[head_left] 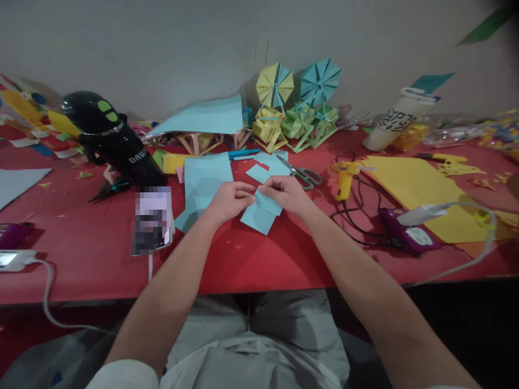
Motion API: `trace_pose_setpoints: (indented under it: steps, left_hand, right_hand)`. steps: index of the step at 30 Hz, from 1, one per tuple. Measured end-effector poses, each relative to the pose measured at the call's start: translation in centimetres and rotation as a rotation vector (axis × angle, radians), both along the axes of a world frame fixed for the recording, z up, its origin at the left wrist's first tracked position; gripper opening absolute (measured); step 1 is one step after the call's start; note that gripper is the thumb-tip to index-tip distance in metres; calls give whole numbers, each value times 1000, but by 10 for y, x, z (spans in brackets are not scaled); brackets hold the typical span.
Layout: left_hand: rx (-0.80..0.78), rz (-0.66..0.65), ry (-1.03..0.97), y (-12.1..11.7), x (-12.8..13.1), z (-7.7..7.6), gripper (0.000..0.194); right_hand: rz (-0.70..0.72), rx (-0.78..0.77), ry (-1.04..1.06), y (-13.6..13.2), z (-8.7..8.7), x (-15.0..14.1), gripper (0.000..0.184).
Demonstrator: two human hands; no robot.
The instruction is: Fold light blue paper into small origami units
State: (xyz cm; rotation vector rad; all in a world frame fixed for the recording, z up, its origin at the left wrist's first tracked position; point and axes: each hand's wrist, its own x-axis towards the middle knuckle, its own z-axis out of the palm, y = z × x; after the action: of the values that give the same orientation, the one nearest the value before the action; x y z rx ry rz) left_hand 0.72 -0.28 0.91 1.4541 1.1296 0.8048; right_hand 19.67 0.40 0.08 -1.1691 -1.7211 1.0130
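Observation:
Small light-blue paper pieces point(257, 219) lie in the middle of the red table, between my hands. My left hand point(233, 202) pinches the upper left edge of one blue paper piece with thumb and fingers. My right hand point(286, 193) is closed on the same piece near its top corner. Another blue square point(257, 173) lies just beyond the fingertips. Larger blue sheets point(206, 178) rest left of my hands. Grey-handled scissors point(306, 175) lie behind my right hand, partly over a blue sheet.
A yellow glue gun point(344, 178) with a black cable and yellow sheets point(430, 200) lie to the right. A black bottle point(117, 140) and a phone point(153, 221) are at left. Folded paper models point(275, 86) and a tilted paper cup point(399, 121) stand along the wall.

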Motion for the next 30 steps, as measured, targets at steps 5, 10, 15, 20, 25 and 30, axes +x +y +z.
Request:
trace_pose_setpoints:
  steps: [5, 10, 15, 20, 25, 30]
  left_hand:
    - [20, -17, -18, 1, -1, -3, 37]
    - [13, -30, 3, -1, 2, 1, 41]
    - [34, 7, 10, -2, 2, 5, 42]
    - [72, 66, 14, 0, 0, 1, 37]
    - [-34, 25, -69, 2, 4, -4, 25]
    - [50, 3, 5, 0, 5, 1, 18]
  right_hand:
    - [-6, -26, 14, -1, 1, -1, 39]
    - [-17, 30, 16, -2, 2, -3, 38]
    - [-33, 24, 32, -1, 2, -2, 39]
    - [-31, -18, -1, 0, 3, 3, 43]
    - [-12, 66, -67, -2, 5, 2, 40]
    - [49, 63, -87, -5, 6, 2, 42]
